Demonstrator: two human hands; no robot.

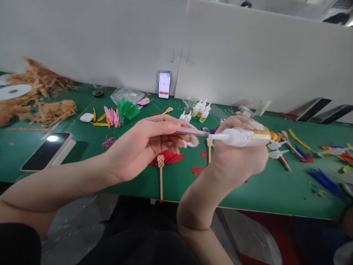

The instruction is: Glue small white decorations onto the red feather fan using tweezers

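My left hand [154, 141] pinches pink tweezers [191, 131] that point right. Their tips meet the nozzle of a white glue bottle [237, 137], or come very near it; something tiny at the tips is too small to make out. My right hand [238, 152] is closed on that bottle, which lies level with its nozzle to the left. Below my left hand, a red feather fan [173, 157] with a wooden handle [161, 182] lies on the green table [132, 186]. A second wooden stick [209, 149] with red tassels lies beneath the nozzle.
Green feathers [127, 111], pink feathers [112, 117] and several glue bottles [201, 109] lie behind the hands. A lit phone [164, 85] leans on the wall. Another phone [45, 151] and brown fibres [59, 108] are at left; blue feathers [327, 182] lie at right.
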